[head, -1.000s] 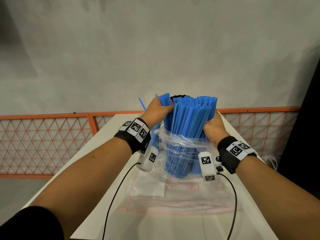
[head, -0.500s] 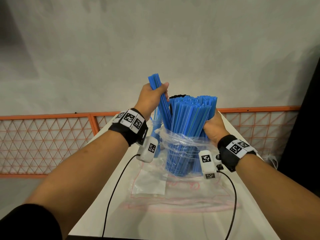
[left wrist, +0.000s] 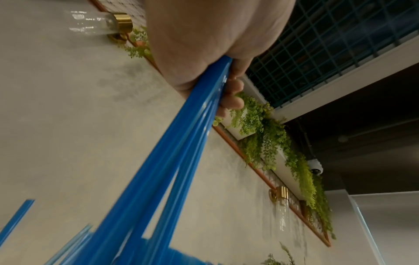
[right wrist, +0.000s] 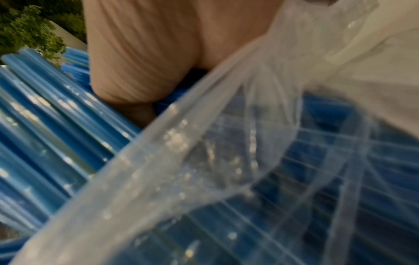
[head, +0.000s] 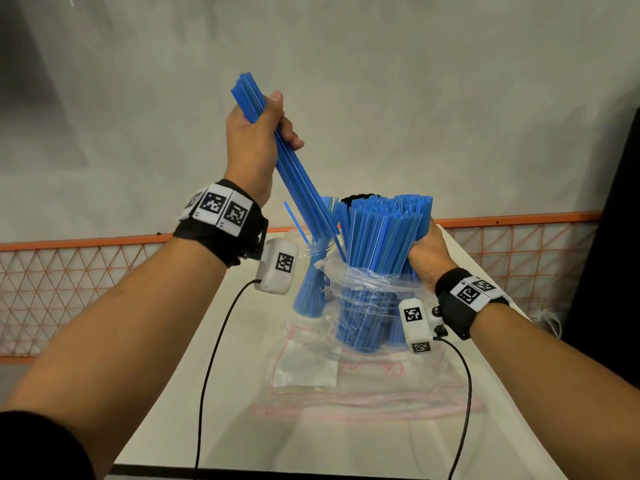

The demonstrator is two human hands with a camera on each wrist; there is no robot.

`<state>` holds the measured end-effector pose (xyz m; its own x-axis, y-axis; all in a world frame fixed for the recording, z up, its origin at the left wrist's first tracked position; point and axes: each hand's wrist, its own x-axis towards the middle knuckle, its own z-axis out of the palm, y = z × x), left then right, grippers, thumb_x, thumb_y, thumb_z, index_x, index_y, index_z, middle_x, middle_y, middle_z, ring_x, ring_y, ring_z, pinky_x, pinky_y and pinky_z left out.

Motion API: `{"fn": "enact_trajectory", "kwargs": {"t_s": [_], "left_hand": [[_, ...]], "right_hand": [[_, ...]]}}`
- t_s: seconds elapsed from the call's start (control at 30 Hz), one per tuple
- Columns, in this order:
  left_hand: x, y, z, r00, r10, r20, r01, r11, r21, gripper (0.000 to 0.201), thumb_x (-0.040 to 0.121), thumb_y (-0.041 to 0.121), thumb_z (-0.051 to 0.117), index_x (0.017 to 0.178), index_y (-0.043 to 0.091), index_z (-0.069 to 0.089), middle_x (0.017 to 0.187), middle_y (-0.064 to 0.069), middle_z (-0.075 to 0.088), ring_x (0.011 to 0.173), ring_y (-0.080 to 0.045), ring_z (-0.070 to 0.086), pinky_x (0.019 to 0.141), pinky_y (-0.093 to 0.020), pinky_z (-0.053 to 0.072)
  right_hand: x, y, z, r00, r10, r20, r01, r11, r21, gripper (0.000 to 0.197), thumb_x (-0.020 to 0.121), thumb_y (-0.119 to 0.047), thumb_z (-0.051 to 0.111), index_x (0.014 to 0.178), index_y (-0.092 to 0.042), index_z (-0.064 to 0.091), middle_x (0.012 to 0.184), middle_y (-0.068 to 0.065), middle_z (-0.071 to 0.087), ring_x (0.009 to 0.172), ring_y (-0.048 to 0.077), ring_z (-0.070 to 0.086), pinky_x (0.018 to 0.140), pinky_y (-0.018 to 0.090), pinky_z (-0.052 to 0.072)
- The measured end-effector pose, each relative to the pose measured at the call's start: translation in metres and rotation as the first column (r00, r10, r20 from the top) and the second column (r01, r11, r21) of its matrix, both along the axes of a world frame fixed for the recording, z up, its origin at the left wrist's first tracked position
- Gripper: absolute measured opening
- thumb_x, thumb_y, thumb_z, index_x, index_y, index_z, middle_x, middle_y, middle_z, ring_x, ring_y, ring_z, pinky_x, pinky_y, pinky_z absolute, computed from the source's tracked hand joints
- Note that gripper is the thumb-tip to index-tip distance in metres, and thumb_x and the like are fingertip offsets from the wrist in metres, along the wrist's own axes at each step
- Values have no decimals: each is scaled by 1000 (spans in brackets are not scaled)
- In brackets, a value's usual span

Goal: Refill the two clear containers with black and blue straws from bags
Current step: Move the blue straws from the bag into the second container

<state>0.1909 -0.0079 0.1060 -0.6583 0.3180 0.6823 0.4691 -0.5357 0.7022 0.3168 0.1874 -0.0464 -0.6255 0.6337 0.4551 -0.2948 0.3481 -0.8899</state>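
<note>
My left hand (head: pixel 263 133) is raised high and grips a small bunch of blue straws (head: pixel 298 181), tilted, with their lower ends still down among the others. The same bunch (left wrist: pixel 172 161) runs out of my fist (left wrist: pixel 204 44) in the left wrist view. My right hand (head: pixel 427 251) grips the big upright bundle of blue straws (head: pixel 381 237) standing in a clear plastic bag (head: pixel 360 285). A clear container with blue straws (head: pixel 311 292) stands just left of the bag. Black straw tops (head: pixel 358 197) show behind the bundle. In the right wrist view, bag film (right wrist: pixel 226 161) covers the blue straws (right wrist: pixel 45 125).
An empty flat clear bag with red print (head: pixel 346 382) lies on the white table (head: pixel 242 427) in front of the bundle. Wrist camera cables hang over the table. An orange mesh railing (head: pixel 69 289) runs behind, with a grey wall beyond.
My left hand has pulled a small bunch of blue straws up out of the bundle and lifted it well above. The right hand keeps its grip on the bundle.
</note>
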Motion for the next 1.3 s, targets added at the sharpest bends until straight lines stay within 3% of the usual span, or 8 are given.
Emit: {"fn": "enact_trajectory", "kwargs": {"t_s": [0.2, 0.33, 0.53, 0.63, 0.8, 1.03, 1.17, 1.3], "left_hand": [[-11, -1, -20, 998, 52, -30, -55, 992, -118, 19, 101, 22, 54, 87, 13, 45, 54, 2, 47, 47, -17, 48, 54, -32, 50], [-23, 7, -56, 998, 63, -17, -65, 978, -198, 19, 100, 22, 55, 83, 16, 48, 56, 2, 53, 47, -15, 49, 49, -29, 48], [-31, 21, -126, 995, -3, 104, 40, 935, -352, 21, 101, 19, 56, 82, 11, 49, 55, -4, 55, 49, -18, 59, 62, -36, 57], [-31, 25, -155, 992, -37, 119, 80, 921, -381, 22, 101, 19, 55, 81, 9, 50, 55, -3, 50, 50, -18, 55, 60, -31, 53], [-31, 31, -170, 978, -106, 178, 164, 922, -351, 32, 100, 28, 57, 75, 12, 46, 51, 6, 35, 44, -10, 32, 47, -24, 36], [-29, 35, -192, 958, -65, 281, 169, 916, -365, 35, 98, 31, 60, 68, 21, 46, 45, 7, 29, 39, -10, 27, 41, -23, 28], [-30, 35, -200, 952, -63, 300, 173, 918, -357, 41, 97, 28, 62, 59, 24, 49, 44, 6, 30, 38, -10, 28, 40, -22, 28], [-30, 34, -204, 944, -57, 326, 179, 916, -359, 53, 98, 28, 61, 45, 28, 56, 45, 5, 29, 40, -12, 26, 42, -24, 26]], "right_hand": [[-1, 2, -1, 1000, -7, 6, 7, 1000, -16, 37, 85, -2, 69, 120, -6, 57, 115, 17, 66, 109, 31, 64, 93, 51, 54], [-1, -1, 0, 1000, -12, -8, 12, 1000, -29, 36, 86, -5, 69, 120, -7, 56, 116, 15, 66, 109, 29, 64, 91, 42, 56], [-2, -1, -1, 999, -32, -29, 31, 999, -42, 34, 86, -7, 69, 117, -8, 56, 116, 14, 66, 106, 20, 65, 83, 25, 57], [-3, 0, -1, 999, -40, -30, 39, 998, -44, 32, 86, -9, 70, 115, -11, 57, 114, 12, 67, 102, 17, 65, 87, 32, 58], [-5, 2, -3, 998, -60, -13, 59, 996, -63, 32, 88, -6, 67, 118, -6, 55, 116, 18, 65, 110, 29, 63, 93, 43, 55], [-6, 5, -6, 998, -62, -26, 61, 997, -48, 36, 86, -5, 70, 119, -5, 56, 116, 17, 66, 109, 29, 64, 93, 46, 55], [-7, 4, -7, 998, -46, -51, 42, 996, -76, 32, 84, -11, 73, 113, -15, 59, 114, 12, 68, 107, 25, 66, 92, 46, 55], [-6, 4, -7, 997, -61, -53, 58, 996, -65, 35, 83, -10, 72, 115, -9, 58, 113, 13, 68, 105, 24, 66, 90, 44, 57]]}}
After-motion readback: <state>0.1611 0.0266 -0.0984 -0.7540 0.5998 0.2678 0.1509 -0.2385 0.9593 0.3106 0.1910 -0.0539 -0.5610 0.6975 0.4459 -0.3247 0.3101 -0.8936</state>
